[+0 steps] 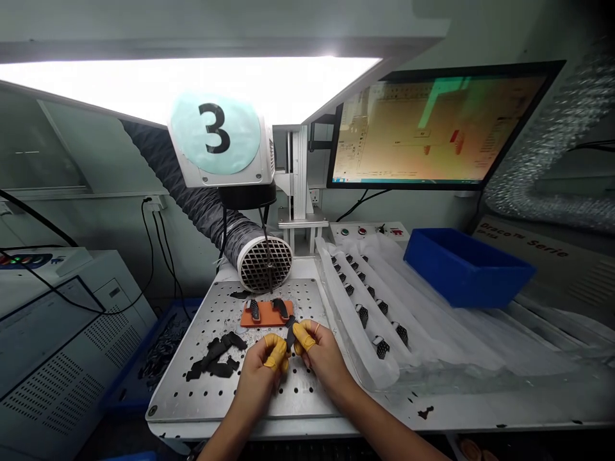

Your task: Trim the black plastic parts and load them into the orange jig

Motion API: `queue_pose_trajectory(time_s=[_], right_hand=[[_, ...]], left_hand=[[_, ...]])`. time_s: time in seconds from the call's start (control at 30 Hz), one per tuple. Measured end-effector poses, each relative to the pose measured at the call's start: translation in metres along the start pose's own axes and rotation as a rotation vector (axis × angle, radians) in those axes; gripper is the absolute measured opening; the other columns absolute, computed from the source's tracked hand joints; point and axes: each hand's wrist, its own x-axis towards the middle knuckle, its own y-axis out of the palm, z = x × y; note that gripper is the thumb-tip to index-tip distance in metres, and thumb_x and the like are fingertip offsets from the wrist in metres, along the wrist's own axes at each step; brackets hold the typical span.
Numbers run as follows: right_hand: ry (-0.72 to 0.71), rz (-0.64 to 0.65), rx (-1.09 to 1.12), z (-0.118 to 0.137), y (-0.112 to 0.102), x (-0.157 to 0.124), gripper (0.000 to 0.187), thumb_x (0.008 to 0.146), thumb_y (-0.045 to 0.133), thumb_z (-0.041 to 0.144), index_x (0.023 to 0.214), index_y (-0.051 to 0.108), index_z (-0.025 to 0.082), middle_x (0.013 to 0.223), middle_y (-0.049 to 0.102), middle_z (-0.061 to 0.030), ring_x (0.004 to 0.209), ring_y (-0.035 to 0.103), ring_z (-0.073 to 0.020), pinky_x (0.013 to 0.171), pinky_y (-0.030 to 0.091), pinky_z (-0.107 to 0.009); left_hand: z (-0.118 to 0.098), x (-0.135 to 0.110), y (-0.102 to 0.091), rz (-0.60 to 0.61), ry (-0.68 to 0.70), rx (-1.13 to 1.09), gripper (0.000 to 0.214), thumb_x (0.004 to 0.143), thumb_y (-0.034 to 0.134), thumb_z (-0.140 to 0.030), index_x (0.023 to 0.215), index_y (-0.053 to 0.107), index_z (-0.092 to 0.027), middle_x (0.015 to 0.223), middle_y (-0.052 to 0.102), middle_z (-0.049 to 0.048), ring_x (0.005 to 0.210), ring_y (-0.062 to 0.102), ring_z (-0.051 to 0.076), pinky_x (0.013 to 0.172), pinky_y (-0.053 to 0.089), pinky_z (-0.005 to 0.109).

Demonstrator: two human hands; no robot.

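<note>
1. Pinching a small black part (290, 334) between my left hand (257, 384) and right hand (323, 358), fingertips in yellow finger cots (302, 337).
2. Just far of it, an orange pad (267, 315) carrying two similar parts sits on the perforated metal worktop (293, 397).
3. Loose black pieces (214, 358) lie left; folded white plastic (365, 333) holds rows of parts right.
</note>
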Motion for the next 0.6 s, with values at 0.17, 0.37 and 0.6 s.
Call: queue_pose_trajectory(time_s=[0.17,0.37,0.6], right_hand=[[0.005,0.02,0.023,0.0008,-0.0008,-0.0009,0.037,0.083,0.056,0.049,0.065,0.049,0.017,0.053,0.047,0.0044,0.039,0.031,-0.0055,0.038,0.02,-0.019],[-0.011,0.027,0.018,0.003,-0.0011,-0.0029,0.039,0.083,0.056,0.049,0.064,0.05,0.016,0.053,0.046,0.0044,0.039,0.03,-0.0052,0.038,0.021,-0.019],[0.0,0.029,0.002,0.0021,-0.0012,-0.0029,0.039,0.083,0.055,0.05,0.065,0.05,0.016,0.053,0.047,0.004,0.039,0.031,-0.0051,0.037,0.021,-0.019]], left_hand=[[-0.0033,-0.0002,-0.0006,-0.013,-0.019,0.007,0.03,0.077,0.057,-0.044,0.068,0.053,-0.016,0.054,0.054,-0.0029,0.038,0.037,0.004,0.037,0.024,0.016],[-0.0077,-0.0019,-0.0002,-0.011,-0.034,-0.002,0.029,0.078,0.055,-0.044,0.067,0.053,-0.016,0.053,0.054,-0.0028,0.037,0.039,0.005,0.037,0.026,0.017],[-0.0072,-0.0029,-0.0015,-0.012,-0.036,0.007,0.028,0.078,0.053,-0.041,0.065,0.053,-0.016,0.052,0.054,-0.0029,0.037,0.039,0.005,0.038,0.028,0.017]])
